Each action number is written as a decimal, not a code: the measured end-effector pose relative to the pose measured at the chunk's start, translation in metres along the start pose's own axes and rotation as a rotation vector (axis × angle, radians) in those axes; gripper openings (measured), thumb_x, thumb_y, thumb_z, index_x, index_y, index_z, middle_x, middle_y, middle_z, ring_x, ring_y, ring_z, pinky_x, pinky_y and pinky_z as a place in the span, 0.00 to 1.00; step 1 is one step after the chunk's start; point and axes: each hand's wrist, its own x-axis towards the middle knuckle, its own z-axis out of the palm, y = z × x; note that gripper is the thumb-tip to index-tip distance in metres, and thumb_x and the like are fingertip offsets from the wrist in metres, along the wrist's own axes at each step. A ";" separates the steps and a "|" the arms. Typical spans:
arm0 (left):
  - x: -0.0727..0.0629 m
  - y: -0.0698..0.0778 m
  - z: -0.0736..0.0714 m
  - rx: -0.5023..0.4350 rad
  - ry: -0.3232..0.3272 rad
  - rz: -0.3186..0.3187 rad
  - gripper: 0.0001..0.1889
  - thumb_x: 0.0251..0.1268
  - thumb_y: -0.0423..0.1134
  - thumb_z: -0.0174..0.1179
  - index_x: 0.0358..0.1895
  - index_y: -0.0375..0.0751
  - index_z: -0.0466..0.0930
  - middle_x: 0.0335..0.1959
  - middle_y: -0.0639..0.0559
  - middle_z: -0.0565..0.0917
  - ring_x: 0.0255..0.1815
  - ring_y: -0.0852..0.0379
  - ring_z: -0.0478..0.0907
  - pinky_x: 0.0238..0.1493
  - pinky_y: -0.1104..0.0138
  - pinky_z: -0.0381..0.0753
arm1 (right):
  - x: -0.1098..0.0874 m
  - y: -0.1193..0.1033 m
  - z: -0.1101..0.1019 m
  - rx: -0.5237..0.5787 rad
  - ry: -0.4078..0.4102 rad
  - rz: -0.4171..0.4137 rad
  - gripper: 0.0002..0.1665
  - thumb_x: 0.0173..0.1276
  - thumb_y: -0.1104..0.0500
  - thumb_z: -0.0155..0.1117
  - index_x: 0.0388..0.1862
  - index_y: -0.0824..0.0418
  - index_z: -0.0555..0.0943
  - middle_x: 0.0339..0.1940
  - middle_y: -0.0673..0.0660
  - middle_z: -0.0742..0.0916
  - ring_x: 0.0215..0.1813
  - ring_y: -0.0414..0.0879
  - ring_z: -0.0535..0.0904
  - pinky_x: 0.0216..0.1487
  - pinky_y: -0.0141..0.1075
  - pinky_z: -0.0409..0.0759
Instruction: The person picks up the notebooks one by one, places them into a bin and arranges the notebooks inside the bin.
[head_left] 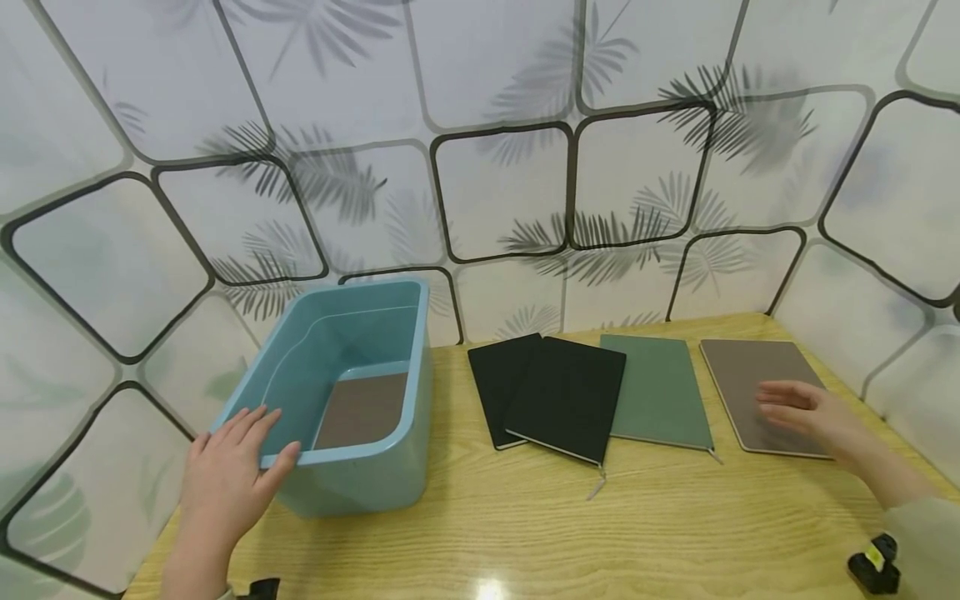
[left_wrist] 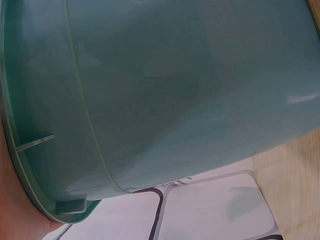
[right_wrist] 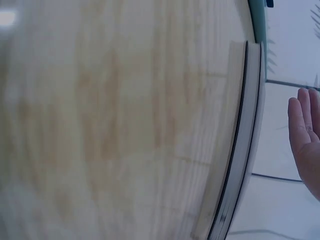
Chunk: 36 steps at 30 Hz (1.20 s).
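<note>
A blue plastic bin [head_left: 427, 417] stands at the left, and a brown notebook [head_left: 363, 408] lies flat on its floor. My left hand [head_left: 228, 479] rests on the bin's near-left rim, fingers laid over the edge. In the left wrist view the bin's outer wall [left_wrist: 175, 100] fills most of the frame, with a strip of the hand [left_wrist: 17, 200] beside the rim. Over another brown notebook [head_left: 757, 367] at the far right hovers my right hand [head_left: 810, 412], fingers extended and holding nothing. The right wrist view shows this hand [right_wrist: 307, 145] above notebook edges [right_wrist: 245, 120].
Between bin and right hand lie two overlapping black notebooks [head_left: 570, 392] and a green notebook [head_left: 660, 392], with ribbon ends sticking out. All rest on a wood-grain table [head_left: 525, 525]. A patterned covering [head_left: 502, 192] rises behind and at both sides.
</note>
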 end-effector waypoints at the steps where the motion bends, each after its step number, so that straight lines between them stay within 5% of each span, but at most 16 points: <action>1: 0.000 0.000 0.000 0.000 0.001 0.000 0.29 0.61 0.56 0.48 0.52 0.32 0.72 0.52 0.33 0.72 0.54 0.37 0.64 0.49 0.41 0.56 | -0.001 0.001 -0.002 0.034 -0.007 -0.007 0.22 0.65 0.68 0.51 0.47 0.41 0.70 0.43 0.33 0.77 0.42 0.27 0.75 0.39 0.24 0.76; 10: -0.001 -0.002 0.002 -0.009 0.022 0.003 0.29 0.60 0.56 0.49 0.52 0.33 0.72 0.52 0.33 0.72 0.53 0.37 0.65 0.49 0.40 0.56 | -0.011 0.010 -0.022 0.174 0.001 0.028 0.24 0.64 0.71 0.49 0.46 0.41 0.72 0.43 0.34 0.79 0.42 0.29 0.76 0.39 0.23 0.75; 14: -0.001 -0.002 0.001 -0.008 0.020 0.004 0.29 0.60 0.56 0.49 0.52 0.33 0.72 0.52 0.33 0.72 0.53 0.37 0.65 0.49 0.40 0.56 | -0.013 0.016 -0.027 0.014 0.091 0.109 0.17 0.64 0.64 0.55 0.51 0.52 0.70 0.40 0.30 0.76 0.39 0.24 0.75 0.36 0.24 0.76; 18: -0.001 -0.002 0.000 0.000 0.021 0.006 0.29 0.60 0.56 0.49 0.52 0.33 0.72 0.52 0.33 0.72 0.53 0.37 0.65 0.49 0.41 0.56 | -0.010 0.038 -0.038 -0.196 0.130 0.181 0.34 0.63 0.55 0.57 0.60 0.73 0.59 0.41 0.27 0.71 0.38 0.19 0.70 0.35 0.23 0.76; 27: 0.000 -0.002 0.001 0.005 0.009 0.002 0.29 0.60 0.56 0.49 0.52 0.33 0.72 0.52 0.33 0.72 0.54 0.37 0.64 0.49 0.41 0.56 | -0.011 0.081 -0.064 -0.322 0.169 0.174 0.42 0.63 0.50 0.56 0.65 0.74 0.52 0.44 0.28 0.67 0.39 0.18 0.69 0.37 0.23 0.76; 31: 0.000 -0.003 0.002 0.001 0.012 0.002 0.29 0.60 0.56 0.49 0.52 0.33 0.73 0.52 0.33 0.72 0.54 0.37 0.65 0.49 0.41 0.56 | -0.011 0.078 -0.069 -0.388 0.146 0.208 0.44 0.63 0.49 0.55 0.65 0.75 0.51 0.50 0.42 0.72 0.41 0.29 0.73 0.37 0.30 0.77; 36: 0.000 -0.003 0.003 -0.003 0.016 0.003 0.29 0.60 0.56 0.49 0.52 0.33 0.73 0.52 0.33 0.72 0.53 0.37 0.65 0.49 0.41 0.56 | -0.010 0.086 -0.080 -0.427 0.164 0.191 0.39 0.62 0.49 0.57 0.62 0.71 0.58 0.42 0.30 0.71 0.38 0.21 0.69 0.34 0.26 0.75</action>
